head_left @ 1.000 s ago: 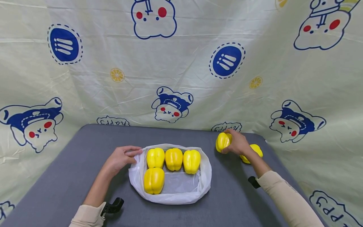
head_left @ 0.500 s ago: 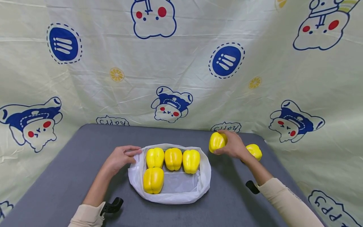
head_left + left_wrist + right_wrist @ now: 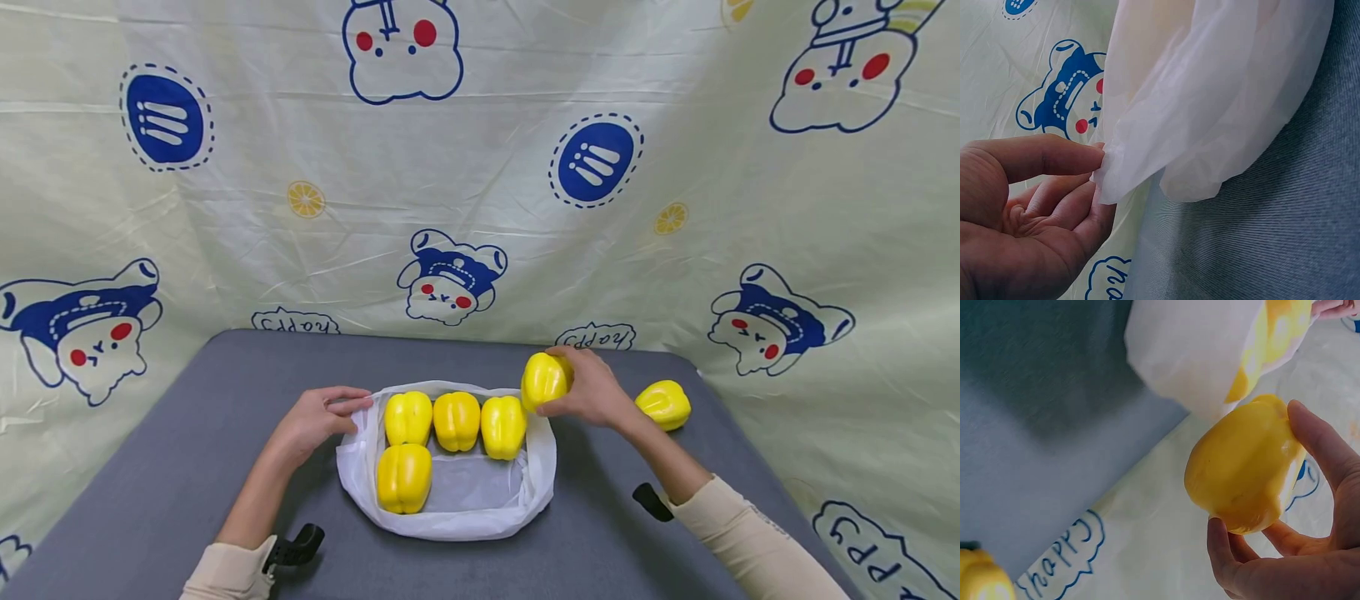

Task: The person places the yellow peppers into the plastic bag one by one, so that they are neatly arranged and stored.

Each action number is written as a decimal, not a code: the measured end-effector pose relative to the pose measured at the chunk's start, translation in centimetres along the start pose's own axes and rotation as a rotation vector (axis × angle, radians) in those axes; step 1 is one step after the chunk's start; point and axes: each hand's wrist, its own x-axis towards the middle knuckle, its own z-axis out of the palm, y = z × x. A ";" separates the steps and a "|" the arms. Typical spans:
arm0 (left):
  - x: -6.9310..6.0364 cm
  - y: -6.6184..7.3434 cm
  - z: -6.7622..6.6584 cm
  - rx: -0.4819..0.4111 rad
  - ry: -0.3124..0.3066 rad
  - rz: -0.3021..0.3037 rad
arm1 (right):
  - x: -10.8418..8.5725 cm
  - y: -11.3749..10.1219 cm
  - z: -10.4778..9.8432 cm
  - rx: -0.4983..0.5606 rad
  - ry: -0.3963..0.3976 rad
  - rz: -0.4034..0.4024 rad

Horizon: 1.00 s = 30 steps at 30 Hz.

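Observation:
My right hand (image 3: 590, 390) grips a yellow bell pepper (image 3: 545, 382) between thumb and fingers, above the right back rim of a white plastic bag (image 3: 457, 525). The right wrist view shows the same held pepper (image 3: 1244, 465) close up. Inside the bag, three yellow peppers (image 3: 457, 422) stand in a row at the back and one more pepper (image 3: 405, 478) is at the front left. With thumb and fingers my left hand (image 3: 311, 422) pinches the bag's left edge; in the left wrist view the pinched plastic (image 3: 1113, 169) is between the fingertips.
Another yellow pepper (image 3: 664, 405) lies on the grey table (image 3: 600, 517) to the right, beside my right forearm. A printed cloth (image 3: 525, 275) hangs behind the table's back edge. Dark wrist straps (image 3: 298, 546) sit by both sleeves.
My right hand has carried the pepper leftward from the right side of the table to the bag's right back rim. The left hand stays at the bag's edge.

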 end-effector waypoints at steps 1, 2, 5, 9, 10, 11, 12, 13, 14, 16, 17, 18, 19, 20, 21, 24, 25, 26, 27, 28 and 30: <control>0.0 0.0 0.0 -0.001 0.000 0.001 | -0.1 -0.3 0.1 0.002 -0.004 -0.007; 0.0 0.0 0.0 -0.001 -0.001 0.002 | -0.1 -0.6 0.2 0.001 -0.008 -0.014; 0.0 0.1 0.0 -0.003 -0.003 0.006 | -0.4 -1.6 0.5 0.012 -0.022 -0.031; 0.0 0.1 -0.1 -0.006 -0.007 0.008 | -0.8 -3.1 0.9 0.028 -0.055 -0.038; 0.0 0.1 -0.1 -0.007 -0.007 0.007 | -0.9 -3.4 1.0 0.028 -0.063 -0.042; 0.0 0.1 -0.1 -0.008 -0.008 0.007 | -1.0 -3.8 1.2 0.029 -0.070 -0.047; 0.0 0.1 -0.1 -0.008 -0.008 0.006 | -1.1 -4.1 1.3 0.026 -0.074 -0.055; 0.0 0.1 -0.1 -0.009 -0.008 0.006 | -1.2 -4.4 1.5 0.023 -0.078 -0.062; 0.0 0.1 -0.1 -0.010 -0.008 0.006 | -1.3 -4.7 1.6 0.020 -0.082 -0.073; 0.0 0.0 -0.1 -0.011 -0.006 0.009 | -1.5 -5.4 2.0 0.021 -0.092 -0.087; 0.0 0.0 -0.1 -0.011 -0.005 0.010 | -1.7 -5.7 2.1 0.023 -0.098 -0.092; 0.0 0.0 -0.1 -0.012 -0.005 0.012 | -1.8 -6.0 2.3 0.024 -0.103 -0.097; 0.0 0.0 -0.1 -0.013 -0.005 0.013 | -1.9 -6.3 2.5 0.029 -0.110 -0.100; 0.0 0.0 -0.1 -0.013 -0.005 0.015 | -2.1 -6.6 2.6 0.034 -0.115 -0.104; 0.0 0.0 -0.1 -0.012 -0.005 0.017 | -2.2 -6.9 2.8 0.038 -0.121 -0.108; 0.0 0.0 -0.1 -0.009 -0.007 0.019 | -2.6 -7.6 3.3 0.051 -0.135 -0.122; 0.0 0.0 -0.1 -0.007 -0.007 0.018 | -2.7 -7.8 3.4 0.055 -0.142 -0.127; 0.0 0.0 -0.1 -0.007 -0.007 0.017 | -2.8 -7.9 3.6 0.058 -0.146 -0.133; 0.0 0.0 -0.1 -0.005 -0.007 0.015 | -2.9 -8.1 3.7 0.061 -0.152 -0.137; 0.0 0.0 -0.1 -0.006 -0.007 0.013 | -3.0 -8.2 3.8 0.063 -0.159 -0.143; 0.0 0.0 -0.1 -0.006 -0.007 0.011 | -3.3 -8.4 4.0 0.061 -0.169 -0.156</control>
